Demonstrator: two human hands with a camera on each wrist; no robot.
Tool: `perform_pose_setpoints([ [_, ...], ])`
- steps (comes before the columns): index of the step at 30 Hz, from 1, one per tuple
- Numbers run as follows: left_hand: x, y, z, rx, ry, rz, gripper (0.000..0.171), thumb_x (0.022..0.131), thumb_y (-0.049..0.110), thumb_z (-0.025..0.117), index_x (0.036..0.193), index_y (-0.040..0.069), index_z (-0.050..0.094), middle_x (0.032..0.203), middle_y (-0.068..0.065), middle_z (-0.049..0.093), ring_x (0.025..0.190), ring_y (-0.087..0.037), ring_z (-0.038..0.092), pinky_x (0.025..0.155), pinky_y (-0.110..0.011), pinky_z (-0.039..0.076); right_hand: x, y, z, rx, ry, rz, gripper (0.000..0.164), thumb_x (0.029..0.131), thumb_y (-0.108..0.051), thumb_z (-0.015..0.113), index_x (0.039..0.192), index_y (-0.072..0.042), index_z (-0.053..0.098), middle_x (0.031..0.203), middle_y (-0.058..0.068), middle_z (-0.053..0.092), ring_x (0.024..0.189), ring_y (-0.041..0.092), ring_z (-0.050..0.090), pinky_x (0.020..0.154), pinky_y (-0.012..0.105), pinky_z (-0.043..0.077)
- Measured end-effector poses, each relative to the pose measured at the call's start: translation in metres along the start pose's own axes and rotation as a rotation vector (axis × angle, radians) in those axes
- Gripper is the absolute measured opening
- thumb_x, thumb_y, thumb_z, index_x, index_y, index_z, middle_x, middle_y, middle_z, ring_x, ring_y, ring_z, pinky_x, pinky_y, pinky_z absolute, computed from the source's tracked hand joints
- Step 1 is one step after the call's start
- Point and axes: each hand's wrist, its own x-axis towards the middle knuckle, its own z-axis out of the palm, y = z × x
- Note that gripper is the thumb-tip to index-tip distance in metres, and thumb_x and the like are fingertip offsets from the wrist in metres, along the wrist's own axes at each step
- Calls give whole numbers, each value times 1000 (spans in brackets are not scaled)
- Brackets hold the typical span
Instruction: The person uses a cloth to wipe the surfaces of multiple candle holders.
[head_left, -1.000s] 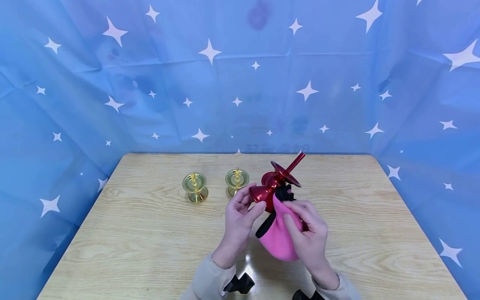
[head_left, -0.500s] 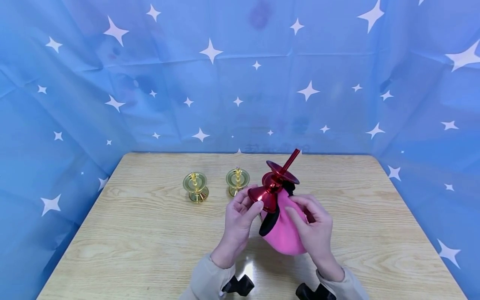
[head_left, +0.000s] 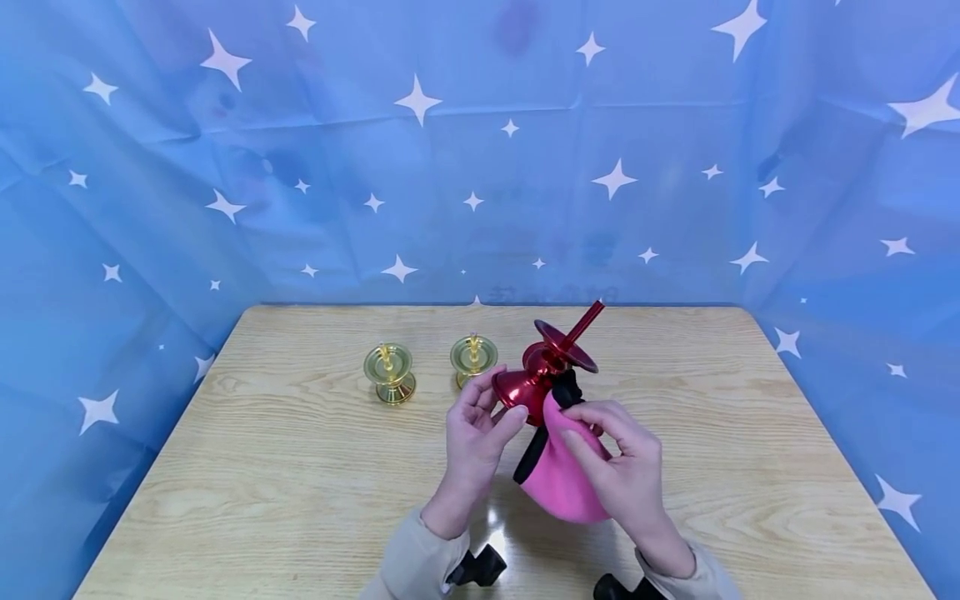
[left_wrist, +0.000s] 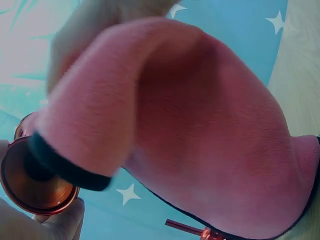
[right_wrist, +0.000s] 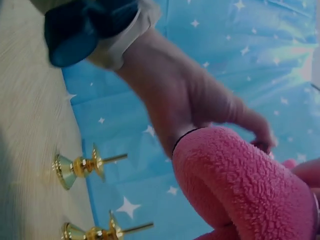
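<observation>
In the head view my left hand (head_left: 474,437) holds a shiny red candlestick (head_left: 525,390) by its flared base, fingers and thumb round the rim. The candlestick leans to the right, its dish and thin stick pointing up and away. My right hand (head_left: 621,458) pinches a pink fleecy cloth (head_left: 564,475) with a black edge and touches it to the candlestick's stem below the dish. The left wrist view shows the hollow underside of the base (left_wrist: 50,192), with the cloth (left_wrist: 215,125) covering much of the frame. In the right wrist view, the cloth (right_wrist: 250,185) hides most of the fingers.
Two gold candlesticks stand upright on the wooden table (head_left: 262,467), one (head_left: 390,373) further left and one (head_left: 473,358) just behind my left hand. Part of another red thing with a thin stick (left_wrist: 185,226) shows beneath the cloth. A starry blue curtain (head_left: 480,167) surrounds the table.
The cloth and my right hand have shifted slightly up and right, then back down, along the candlestick's stem. My left hand keeps its hold on the base, and the candlestick's tilt barely differs.
</observation>
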Motion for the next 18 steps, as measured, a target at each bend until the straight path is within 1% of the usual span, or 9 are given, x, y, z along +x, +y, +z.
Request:
perform_pose_setpoints([
  [2, 0, 2, 0, -19, -7, -13, 55, 78, 12, 74, 121, -10, 49, 105, 2, 66, 100, -13, 60, 82, -24, 50, 1, 4, -1, -9, 0, 5, 22, 67, 18, 69, 85, 6, 68, 82, 14, 66, 77, 8, 57, 65, 15, 43],
  [5, -1, 5, 1, -46, -12, -49, 50, 77, 10, 73, 120, -5, 52, 103, 2, 67, 97, -11, 60, 81, -21, 50, 4, 9, -2, -10, -6, 32, 25, 67, 21, 67, 85, 5, 68, 82, 14, 66, 77, 7, 57, 65, 14, 44],
  [6, -2, 6, 2, -55, -17, -62, 50, 77, 9, 72, 119, -6, 52, 103, 3, 67, 95, -10, 60, 78, -21, 50, 5, 10, -3, 1, -13, 53, 26, 67, 22, 66, 86, 5, 68, 83, 14, 66, 77, 7, 58, 65, 14, 45],
  [8, -3, 7, 3, -56, -30, -77, 50, 77, 7, 70, 119, -10, 50, 103, 3, 67, 94, -10, 60, 77, -21, 50, 7, 12, -4, 26, -32, 117, 26, 70, 22, 65, 88, 4, 69, 86, 12, 67, 78, 6, 59, 66, 14, 46],
  [10, -3, 7, 4, -48, -42, -72, 54, 77, 6, 70, 120, -16, 45, 104, 3, 67, 95, -10, 60, 78, -22, 50, 8, 14, -5, 52, -53, 190, 23, 75, 20, 63, 90, 4, 68, 89, 8, 68, 81, 6, 61, 67, 15, 48],
  [12, -3, 6, 5, -34, -52, -49, 61, 77, 7, 70, 121, -20, 39, 106, 4, 66, 98, -10, 59, 80, -24, 50, 9, 13, -6, 74, -70, 253, 20, 78, 17, 62, 92, 3, 69, 92, 6, 68, 83, 6, 62, 67, 16, 49],
  [13, -3, 5, 5, -25, -53, -28, 63, 77, 8, 72, 121, -21, 38, 108, 4, 65, 100, -10, 59, 84, -25, 50, 9, 12, -6, 78, -76, 273, 19, 79, 16, 62, 92, 3, 69, 93, 5, 68, 84, 6, 63, 67, 16, 50],
  [16, -2, 2, 5, -10, -53, 42, 67, 78, 11, 74, 121, -22, 36, 112, 2, 63, 103, -11, 58, 87, -28, 49, 8, 7, -8, 92, -92, 287, 16, 80, 14, 62, 92, 6, 68, 93, 4, 68, 85, 7, 62, 68, 16, 49],
  [18, -1, 1, 5, 7, -49, 93, 67, 78, 11, 75, 121, -22, 36, 115, -4, 61, 106, -13, 57, 89, -30, 48, 7, 2, -9, 93, -96, 264, 14, 80, 13, 63, 92, 7, 68, 92, 3, 68, 86, 8, 62, 71, 16, 50],
])
